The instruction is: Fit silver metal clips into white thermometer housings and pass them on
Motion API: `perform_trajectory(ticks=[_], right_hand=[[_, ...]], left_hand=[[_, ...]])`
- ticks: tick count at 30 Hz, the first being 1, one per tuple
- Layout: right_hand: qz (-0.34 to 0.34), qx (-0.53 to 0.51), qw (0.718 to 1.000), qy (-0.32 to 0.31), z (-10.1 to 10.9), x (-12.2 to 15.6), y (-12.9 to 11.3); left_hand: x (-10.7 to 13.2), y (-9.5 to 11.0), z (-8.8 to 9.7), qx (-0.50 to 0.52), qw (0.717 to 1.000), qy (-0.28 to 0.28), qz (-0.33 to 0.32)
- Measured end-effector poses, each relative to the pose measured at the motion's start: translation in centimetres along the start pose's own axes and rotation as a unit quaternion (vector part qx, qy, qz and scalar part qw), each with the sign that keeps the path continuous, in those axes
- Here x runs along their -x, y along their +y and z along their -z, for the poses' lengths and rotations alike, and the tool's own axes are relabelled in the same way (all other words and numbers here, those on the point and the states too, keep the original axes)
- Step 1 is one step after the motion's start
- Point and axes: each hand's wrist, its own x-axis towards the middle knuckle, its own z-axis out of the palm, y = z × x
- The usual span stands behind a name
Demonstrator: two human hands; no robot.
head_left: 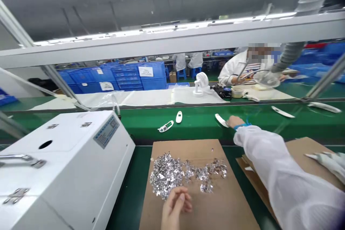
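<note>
My right hand (234, 121), in a white sleeve with a blue wristband, reaches forward over the green belt. Its fingers close on the near end of a slim white plastic casing (221, 120). My left hand (177, 203) is above a cardboard sheet (215, 208), its fingers curled in and the thumb close to them; anything inside is hidden. Just beyond it lies a heap of small shiny metal pieces (167, 174), with a thinner scatter (203, 172) stretching right. Two white handheld device pieces, one with a green board (165, 126) showing and one with a dark window (179, 116), lie on the belt.
A white box machine (67, 165) with a metal handle fills the left. More white casings (283, 111) lie on the belt at right. Stacked cardboard (302, 147) is under my right arm. Across the belt are a small white fan (199, 83) and a seated co-worker (234, 66).
</note>
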Motion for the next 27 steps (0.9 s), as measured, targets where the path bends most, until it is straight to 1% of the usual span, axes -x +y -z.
perform_trajectory(ticks=[2, 4, 7, 10, 12, 15, 18, 20, 21, 22, 24, 26, 27], right_hand=[[0.013, -0.011, 1.0, 0.011, -0.3, -0.3, 0.0], [0.021, -0.002, 1.0, 0.009, -0.5, -0.7, 0.0], [0.025, 0.045, 0.999, -0.012, -1.0, -1.1, 0.0], [0.06, 0.088, 0.994, -0.036, -1.9, -1.1, -0.2], [0.094, 0.112, 0.988, -0.053, -2.6, -0.9, -0.6], [0.13, 0.14, 0.979, -0.07, -3.4, -0.6, -1.6], [0.149, 0.152, 0.974, -0.075, -3.3, -0.8, -2.8], [0.161, 0.149, 0.973, -0.074, -2.8, -0.7, -4.0], [0.169, 0.142, 0.973, -0.073, -2.4, -0.5, -4.9], [0.179, 0.131, 0.972, -0.074, -2.1, 0.0, -6.0], [0.208, 0.094, 0.97, -0.082, -1.6, 1.7, -8.7], [0.257, 0.042, 0.96, -0.103, -1.2, 4.2, -11.8], [0.288, 0.015, 0.951, -0.115, -1.1, 5.5, -13.4]], left_hand=[[-0.4, 0.4, 0.4, 0.005, 1.0, 0.014, 0.006], [-0.8, 0.9, 0.0, -0.002, 1.0, 0.001, 0.019], [-1.3, 1.7, -1.2, -0.026, 0.998, -0.044, 0.026], [-1.4, 1.8, -2.1, -0.043, 0.995, -0.085, 0.022], [-1.2, 1.3, -1.9, -0.045, 0.994, -0.095, 0.029], [-0.8, 0.7, -0.8, -0.037, 0.994, -0.091, 0.049], [-1.1, 1.2, 0.6, -0.051, 0.996, -0.068, 0.036], [-1.8, 2.3, 1.1, -0.072, 0.996, -0.047, 0.0], [-2.4, 3.0, 1.1, -0.081, 0.996, -0.032, -0.022], [-3.1, 3.5, 0.8, -0.086, 0.995, -0.014, -0.044], [-4.9, 4.3, -0.5, -0.081, 0.992, 0.035, -0.085], [-7.0, 4.7, -2.5, -0.05, 0.989, 0.087, -0.109], [-7.9, 4.8, -3.6, -0.02, 0.989, 0.099, -0.105]])
